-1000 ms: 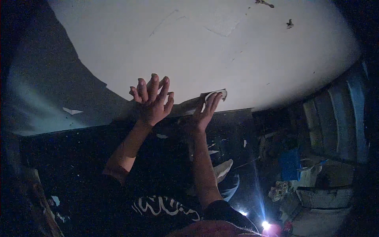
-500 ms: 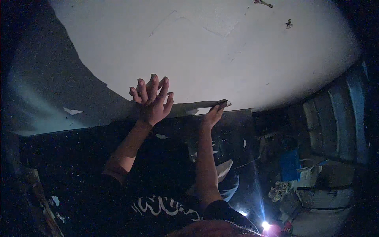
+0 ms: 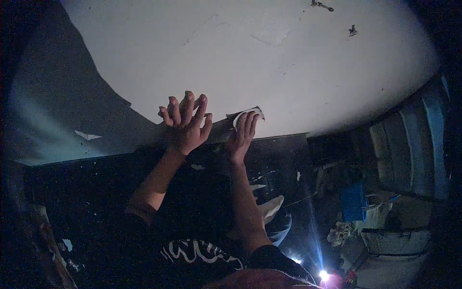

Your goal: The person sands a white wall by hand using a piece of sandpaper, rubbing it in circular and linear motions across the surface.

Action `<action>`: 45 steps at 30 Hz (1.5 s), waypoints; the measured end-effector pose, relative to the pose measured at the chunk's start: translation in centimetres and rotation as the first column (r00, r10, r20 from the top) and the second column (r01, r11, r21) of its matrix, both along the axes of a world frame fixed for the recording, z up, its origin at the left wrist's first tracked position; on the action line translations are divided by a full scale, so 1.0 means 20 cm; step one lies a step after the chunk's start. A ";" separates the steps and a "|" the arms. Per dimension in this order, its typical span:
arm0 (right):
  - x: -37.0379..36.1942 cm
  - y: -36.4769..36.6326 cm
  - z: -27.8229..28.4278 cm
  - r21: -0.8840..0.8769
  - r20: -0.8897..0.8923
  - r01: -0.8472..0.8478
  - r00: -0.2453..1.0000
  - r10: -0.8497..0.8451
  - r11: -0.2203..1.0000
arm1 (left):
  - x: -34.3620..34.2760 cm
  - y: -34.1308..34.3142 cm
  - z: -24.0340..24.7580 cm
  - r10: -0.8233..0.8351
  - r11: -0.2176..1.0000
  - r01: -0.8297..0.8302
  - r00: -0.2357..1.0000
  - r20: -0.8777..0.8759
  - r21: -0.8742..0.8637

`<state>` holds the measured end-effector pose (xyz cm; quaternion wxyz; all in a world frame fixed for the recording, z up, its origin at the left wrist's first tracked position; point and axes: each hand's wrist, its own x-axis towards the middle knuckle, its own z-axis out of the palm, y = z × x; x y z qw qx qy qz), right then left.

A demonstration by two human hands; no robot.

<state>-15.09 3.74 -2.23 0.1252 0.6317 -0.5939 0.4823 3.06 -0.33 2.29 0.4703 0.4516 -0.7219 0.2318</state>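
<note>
Right grip [image 3: 243, 137] and white pad [image 3: 237, 120] have shifted left; extended fingers seem to hold the pad beneath them on the pale panel [image 3: 216, 72]. Left grip [image 3: 187, 127], spread, looks empty. Uneven pressure could let the pad slip.

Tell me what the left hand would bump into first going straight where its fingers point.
Probably the pale surface ahead of the left hand; nothing else shows between them, though depth is unclear and they may already touch.
</note>
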 end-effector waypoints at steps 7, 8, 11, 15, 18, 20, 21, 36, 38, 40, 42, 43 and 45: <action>-0.08 -0.01 -0.01 0.000 -0.143 0.009 0.990 -0.009 1.000 | 0.01 0.00 0.00 -0.003 1.000 0.003 1.000 0.002 0.010; -0.10 -0.02 0.01 -0.060 -0.095 0.005 0.995 -0.010 0.998 | 0.01 0.00 0.00 0.007 1.000 -0.007 1.000 0.008 0.004; -0.16 -0.03 0.04 -0.014 0.071 0.102 0.992 -0.101 0.995 | 0.00 0.00 -0.01 -0.013 1.000 0.013 1.000 -0.018 0.023; -0.20 -0.03 0.04 0.035 0.327 0.156 0.932 -0.159 0.987 | 0.00 -0.01 -0.01 -0.022 1.000 0.023 0.999 -0.037 0.021; -0.23 -0.06 -0.01 0.022 0.564 0.159 0.813 -0.144 0.987 | 0.00 0.00 -0.01 -0.016 1.000 0.016 1.000 -0.022 0.002; -0.27 -0.08 -0.07 0.012 0.673 0.174 0.727 -0.137 0.985 | 0.01 0.00 0.00 -0.034 0.998 0.036 0.999 -0.033 0.059; -0.30 -0.08 -0.10 0.015 0.773 0.135 0.627 -0.097 0.991 | 0.00 0.00 0.00 -0.036 0.998 0.038 0.999 -0.031 0.057; -0.10 -0.04 0.03 -0.076 0.579 0.066 0.815 -0.010 0.995 | 0.01 0.01 0.03 0.018 1.000 -0.018 0.999 0.028 0.002; -0.03 -0.03 0.05 -0.105 0.141 0.048 0.989 -0.033 0.993 | 0.01 0.01 0.03 0.013 1.000 -0.013 1.000 0.022 0.012; 0.03 0.00 0.05 -0.054 0.129 0.025 0.991 -0.018 0.998 | 0.01 0.02 0.03 0.018 1.000 -0.019 0.999 0.026 0.014; 0.05 0.01 0.04 -0.080 -0.001 -0.051 0.999 0.051 0.995 | 0.00 0.02 0.03 0.023 1.000 -0.023 0.999 0.026 0.020; 0.05 0.00 0.04 -0.048 -0.003 -0.047 0.999 0.047 0.998 | 0.00 0.01 0.03 0.020 0.999 -0.021 1.000 0.024 0.027; 0.03 0.00 0.04 -0.045 -0.033 -0.052 0.998 0.050 0.998 | 0.00 0.01 0.02 0.019 0.999 -0.020 1.000 0.023 0.034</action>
